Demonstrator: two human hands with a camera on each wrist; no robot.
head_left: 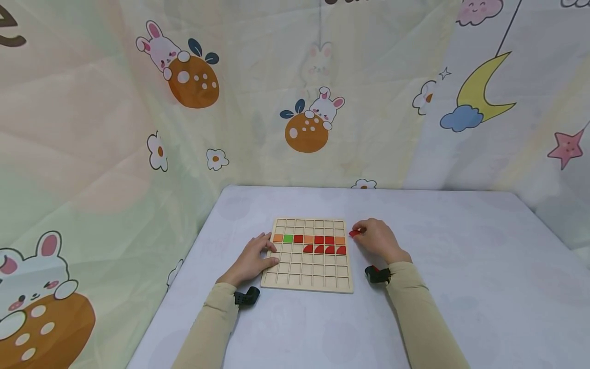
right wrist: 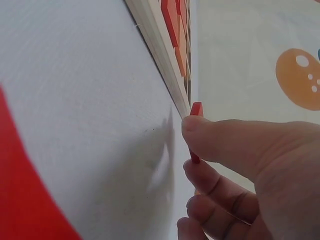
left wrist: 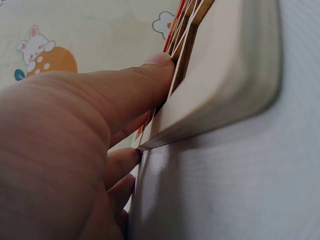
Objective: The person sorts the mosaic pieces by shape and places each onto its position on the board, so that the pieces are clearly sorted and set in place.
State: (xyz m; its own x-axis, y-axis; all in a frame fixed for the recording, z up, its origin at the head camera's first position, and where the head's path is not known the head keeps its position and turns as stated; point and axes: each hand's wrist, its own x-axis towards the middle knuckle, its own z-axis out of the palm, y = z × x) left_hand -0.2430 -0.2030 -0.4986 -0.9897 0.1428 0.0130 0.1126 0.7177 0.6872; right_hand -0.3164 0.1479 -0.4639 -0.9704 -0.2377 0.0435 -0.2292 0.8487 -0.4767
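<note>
A square wooden grid board (head_left: 304,279) lies flat on the table. One row holds orange, green and red square tiles (head_left: 319,239); the row in front has several red curved-edge pieces (head_left: 330,250) at its right. My left hand (head_left: 253,259) rests at the board's left side, the straight thumb (left wrist: 135,87) on its top and the other fingers along its edge. Just off the board's right side, my right hand (head_left: 378,238) pinches a small red piece (right wrist: 196,110) between thumb and fingers. In the right wrist view that piece stands on edge, close by the board's side.
Something red (right wrist: 25,185) shows large and blurred near the right wrist camera. Each wrist wears a black camera (head_left: 378,274). The white table (head_left: 461,246) reaches back to a printed cloth backdrop (head_left: 258,66) with rabbits and a moon.
</note>
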